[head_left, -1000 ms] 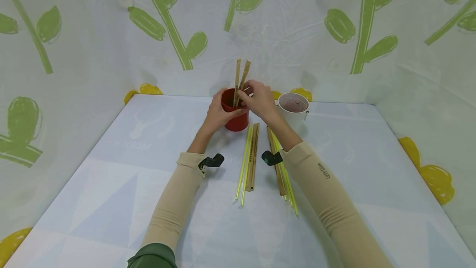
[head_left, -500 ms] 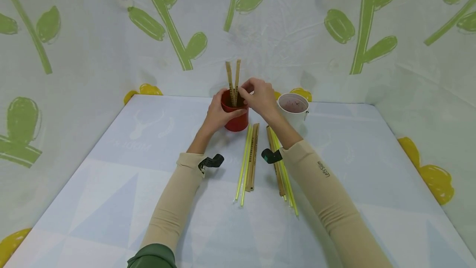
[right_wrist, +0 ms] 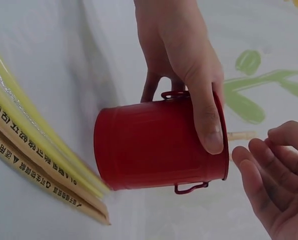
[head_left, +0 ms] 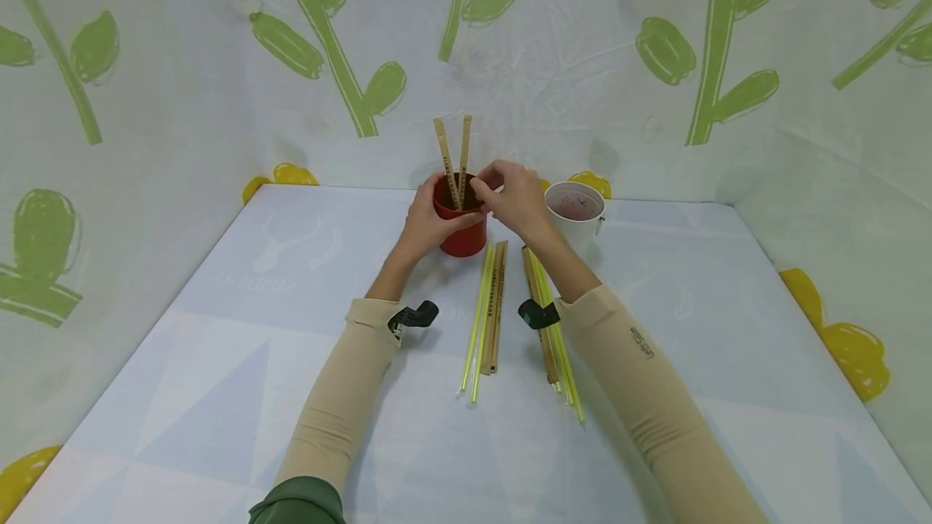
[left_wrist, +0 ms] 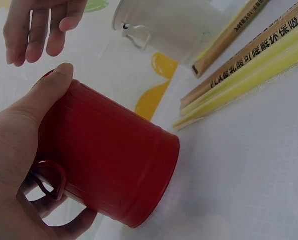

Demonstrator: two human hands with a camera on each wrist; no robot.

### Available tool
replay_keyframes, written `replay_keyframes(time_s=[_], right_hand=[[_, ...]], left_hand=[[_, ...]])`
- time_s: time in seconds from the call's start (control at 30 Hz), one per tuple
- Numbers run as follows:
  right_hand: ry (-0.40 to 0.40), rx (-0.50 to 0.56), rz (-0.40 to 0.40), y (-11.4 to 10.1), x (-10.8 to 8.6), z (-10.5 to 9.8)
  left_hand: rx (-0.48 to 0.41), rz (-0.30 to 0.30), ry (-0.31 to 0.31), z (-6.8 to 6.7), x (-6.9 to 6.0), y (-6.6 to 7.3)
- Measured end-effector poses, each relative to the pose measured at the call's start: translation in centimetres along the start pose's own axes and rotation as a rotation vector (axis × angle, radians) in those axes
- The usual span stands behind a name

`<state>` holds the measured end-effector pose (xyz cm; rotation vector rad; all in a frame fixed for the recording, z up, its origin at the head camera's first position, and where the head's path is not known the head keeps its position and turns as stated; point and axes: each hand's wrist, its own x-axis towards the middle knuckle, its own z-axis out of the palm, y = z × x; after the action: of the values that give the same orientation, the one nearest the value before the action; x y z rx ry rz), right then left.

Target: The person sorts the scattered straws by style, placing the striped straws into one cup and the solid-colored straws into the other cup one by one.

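Tipped farther left than half a second ago is one paper-wrapped straw (head_left: 446, 156) in the red pail (head_left: 466, 242), and the right hand (head_left: 515, 196) has drawn back slightly from it. Around us hangs a pale wall sheet (head_left: 568, 63) with green leaves and yellow flowers; before it stretches a table (head_left: 182, 265) covered in white and light-blue print. Two beige sleeves reach over it, each with a black wrist camera; the right forearm and its camera partly block one straw bundle (head_left: 570, 382), so I can't count that one. Two pails stand near the back, the red one and, to its right, a white pail (head_left: 575, 231). On the red pail the left hand (head_left: 425, 217) has a firm grip, wrapped around its side; the right hand's grip is loose, fingers relaxed beside the rim. A second wrapped straw (head_left: 464, 152) stands nearly upright there, making two. Just in front lie two yellow straws (head_left: 472, 338) alongside two brown wrapped straws (head_left: 492, 306).
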<state>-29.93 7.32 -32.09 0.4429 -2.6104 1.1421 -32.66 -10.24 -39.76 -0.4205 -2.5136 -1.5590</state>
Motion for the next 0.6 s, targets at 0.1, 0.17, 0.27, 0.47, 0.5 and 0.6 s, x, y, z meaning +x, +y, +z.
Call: replay_keyframes(time_s=[0.1,0.17,0.27,0.47,0.5,0.6], right_hand=[[-0.006,0.015,0.003,0.1,-0.4,-0.2],[-0.007,0.031,0.0,0.1,-0.6,-0.3],[-0.008,0.059,-0.012,0.2,-1.1,-0.6],[-0.009,0.089,-0.014,0.6,-2.0,-1.0],[-0.011,0.095,-0.014,0.7,-2.1,-1.1],[-0.017,0.104,-0.009,0.8,-2.6,-1.3]], left_hand=[[0.001,0.002,0.003,0.0,0.0,0.0],[0.0,0.001,0.001,-0.1,0.0,0.0],[0.0,-0.003,-0.002,-0.1,0.0,0.0],[0.004,0.005,-0.005,-0.1,0.0,0.1],[0.003,0.006,-0.004,-0.1,0.0,0.1],[0.004,0.009,-0.002,-0.1,0.0,0.1]])
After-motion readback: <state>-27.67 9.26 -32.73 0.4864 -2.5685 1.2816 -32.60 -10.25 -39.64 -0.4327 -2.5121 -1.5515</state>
